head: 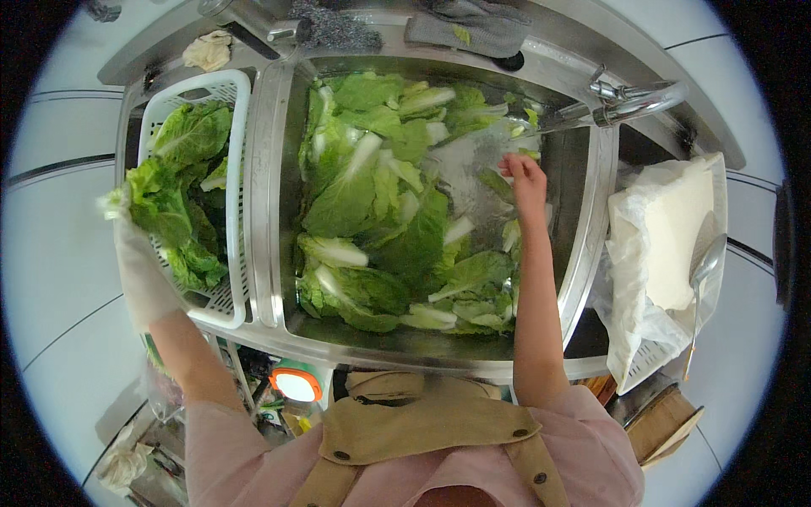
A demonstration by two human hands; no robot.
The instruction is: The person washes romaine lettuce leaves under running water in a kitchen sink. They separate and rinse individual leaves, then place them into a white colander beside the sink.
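My left hand (127,218), in a whitish sleeve or glove up to the forearm, is at the left rim of a white plastic basket (234,190). It is blurred and touches leafy greens (152,190) there; whether it grips them cannot be told. More green leaves (193,133) lie in the basket. My bare right hand (524,180) is over the right part of a steel sink basin (570,253), its fingers curled, with no object seen in it. Many green leaves with white stalks (380,203) float in the basin's water, beside and left of this hand. Water runs from the faucet (640,104).
On the right, a cloth-lined white basket (719,190) holds a pale mass (678,215) and a metal spoon (709,260). A grey cloth (469,28) and a beige cloth (209,52) lie along the sink's far ledge. An orange-rimmed container (296,383) stands below the near edge.
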